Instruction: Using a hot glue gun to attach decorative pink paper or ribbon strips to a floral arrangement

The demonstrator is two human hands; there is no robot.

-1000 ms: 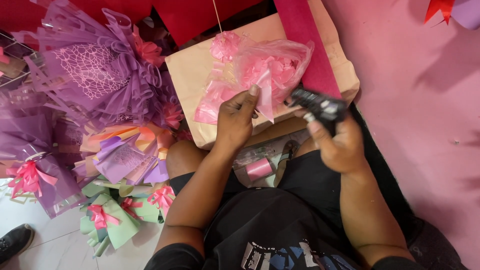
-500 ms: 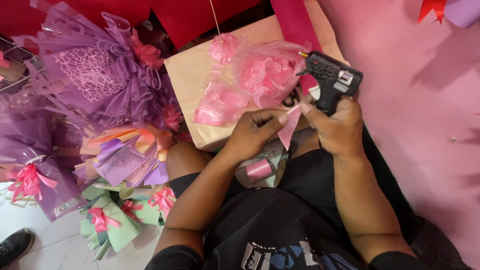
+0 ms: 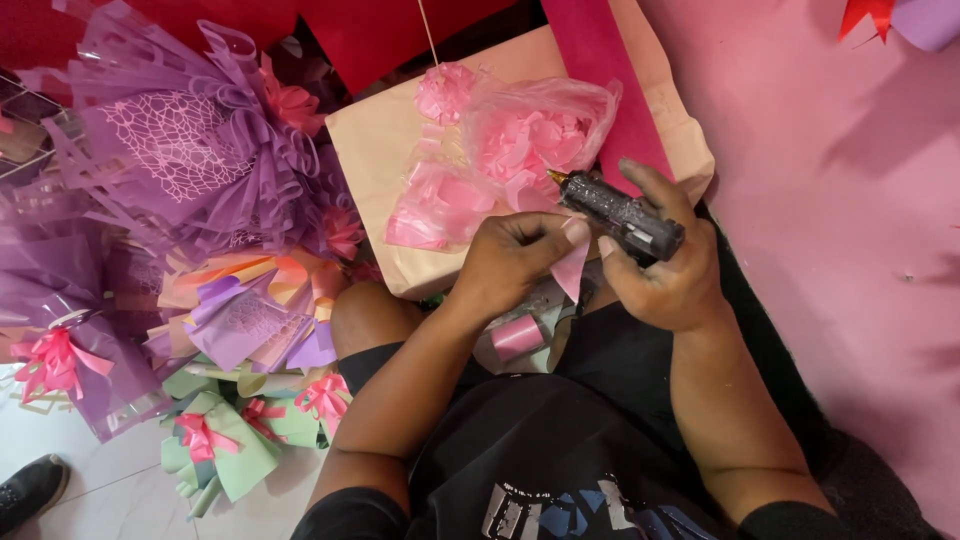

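Tipped over since half a second ago: glue gun (image 3: 620, 215), earlier upright with its flat side showing, now lying nearly level, brass nozzle aimed up-left. Clenched around its body by right hand (image 3: 668, 270), forefinger stretched along the top. Pinched in left hand (image 3: 510, 262), thumb against fingertips: one pink ribbon strip (image 3: 572, 268), hanging just under the gun, touching both hands. One clear bag of pink ribbon flowers (image 3: 535, 135) lying on one tan box (image 3: 375, 160), right beyond the nozzle. One pink ribbon spool (image 3: 518, 336) between the knees, partly hidden by the left wrist. Two purple bouquets (image 3: 190, 150) and two green wrapped ones (image 3: 215, 450) crowding the left side.
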